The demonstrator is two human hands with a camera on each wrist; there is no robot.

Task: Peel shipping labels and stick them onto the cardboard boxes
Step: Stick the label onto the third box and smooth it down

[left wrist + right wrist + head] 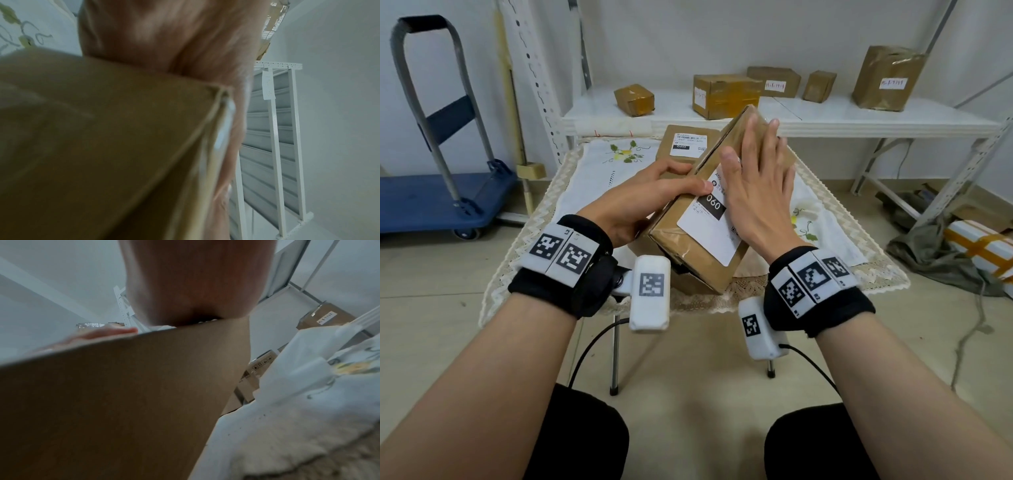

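While the long brown cardboard box [698, 219] is held tilted above the near edge of the small cloth-covered table [571, 192], its far end raised, the person's left hand [650, 198] grips its left side, fingers curled round the edge and thumb on top. The right hand [756, 185] lies flat with straight fingers on the box's upper face, pressing over the white rectangular shipping label [709, 233], which shows "060" in a black block and small print; part of the label is hidden under the palm. The box looks taped and slightly creased at its near end. A second brown labelled box [681, 144] sits at the table's far edge. Behind it a white shelf [825, 116] carries several taped brown parcels.
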